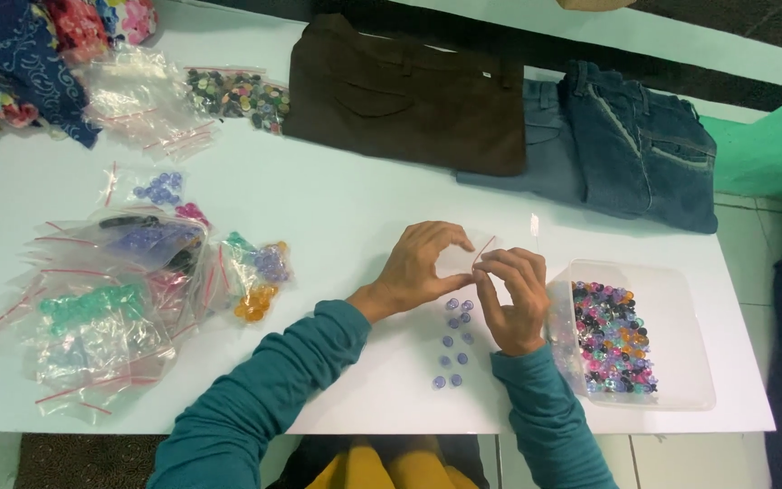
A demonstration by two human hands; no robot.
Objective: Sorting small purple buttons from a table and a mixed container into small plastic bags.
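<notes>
Left hand [420, 264] and right hand [510, 297] together over white surface [346, 195], both grips pinched on small clear bag [463, 258] held just above it. Lilac buttons [454, 342] loose on surface directly beneath hands. Clear tub [681, 312] of mixed buttons just right of right hand. Filled bags [110, 299] well left. Brown trousers [409, 91] and jeans [635, 145] at far edge.

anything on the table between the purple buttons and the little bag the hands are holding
Nothing visible does. The purple buttons lie on bare white table just beneath the small clear bag, pinched between left hand and right hand.
</notes>
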